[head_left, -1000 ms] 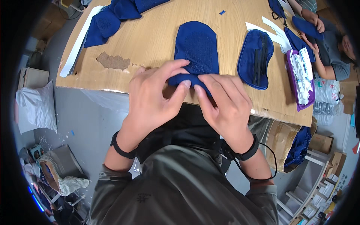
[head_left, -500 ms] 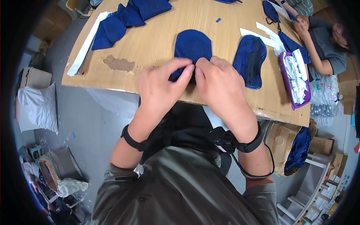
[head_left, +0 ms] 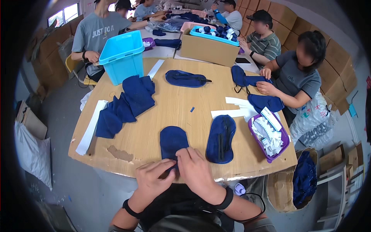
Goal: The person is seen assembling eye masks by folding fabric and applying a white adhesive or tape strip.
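Observation:
A navy blue fabric eye mask [head_left: 173, 140] lies by the near edge of the table, its rounded end pointing away from me. My left hand [head_left: 154, 181] pinches its near end between thumb and fingers. Close beside it, my right hand [head_left: 195, 172] is closed on the same end, fingertips down on the cloth. The fingers hide that near part. Just right of my hands rests another navy eye mask [head_left: 216, 145] with black straps across it. A third eye mask [head_left: 186, 78] lies farther back.
A pile of navy cloth pieces [head_left: 129, 101] and white strips [head_left: 89, 127] lie at left. Behind them stands a blue bin [head_left: 123, 58]. At right are a purple basket [head_left: 270, 157] of white labels and a co-worker [head_left: 299, 73] handling navy masks. A cardboard box [head_left: 208, 49] stands behind.
The view has tilted up, bringing the far table and co-workers into sight. Both hands stay at the mask's near end; my right hand's fingers now reach slightly farther over the cloth.

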{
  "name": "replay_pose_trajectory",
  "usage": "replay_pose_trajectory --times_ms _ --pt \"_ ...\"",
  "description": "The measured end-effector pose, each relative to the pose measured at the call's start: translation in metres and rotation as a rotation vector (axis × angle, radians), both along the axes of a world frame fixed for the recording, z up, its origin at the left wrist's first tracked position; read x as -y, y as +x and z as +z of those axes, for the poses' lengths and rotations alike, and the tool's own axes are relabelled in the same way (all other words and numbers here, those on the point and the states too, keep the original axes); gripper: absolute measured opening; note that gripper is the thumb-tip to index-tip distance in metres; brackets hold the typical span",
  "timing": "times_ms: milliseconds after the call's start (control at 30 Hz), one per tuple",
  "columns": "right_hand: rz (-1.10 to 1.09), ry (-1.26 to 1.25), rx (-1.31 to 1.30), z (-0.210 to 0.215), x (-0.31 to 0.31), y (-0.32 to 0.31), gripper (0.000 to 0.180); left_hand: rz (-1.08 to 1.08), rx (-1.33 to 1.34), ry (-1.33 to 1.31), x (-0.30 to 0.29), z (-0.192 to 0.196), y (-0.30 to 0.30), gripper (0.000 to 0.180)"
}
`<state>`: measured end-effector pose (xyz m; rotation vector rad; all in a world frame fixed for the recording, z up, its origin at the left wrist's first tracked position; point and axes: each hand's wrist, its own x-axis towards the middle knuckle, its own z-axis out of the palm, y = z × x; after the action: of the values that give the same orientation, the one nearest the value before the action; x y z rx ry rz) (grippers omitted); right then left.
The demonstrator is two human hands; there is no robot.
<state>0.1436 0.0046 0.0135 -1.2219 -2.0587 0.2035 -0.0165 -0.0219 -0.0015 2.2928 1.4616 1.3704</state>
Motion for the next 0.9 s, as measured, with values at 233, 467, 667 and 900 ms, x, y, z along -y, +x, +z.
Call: replay_pose_trajectory --times_ms 233,467,667,900 --pt "0.156 0.175 0.018 -0.008 0.017 0.027 0.028 0.026 0.155 -0.216 -0.004 0.01 0.005 0.018" --pt "0.076 0.182 0.159 -0.009 0.01 0.023 0.036 0.087 0.116 -0.272 -0.009 0.012 0.008 0.013" --pt "0.108 0.218 0.179 -0.009 0.01 0.022 0.038 0.119 0.188 -0.194 -0.007 0.005 0.01 0.012" --pt "0.18 0.165 0.104 -0.008 -0.006 0.025 0.03 0.008 -0.065 0.313 -0.013 -0.006 0.002 0.027"
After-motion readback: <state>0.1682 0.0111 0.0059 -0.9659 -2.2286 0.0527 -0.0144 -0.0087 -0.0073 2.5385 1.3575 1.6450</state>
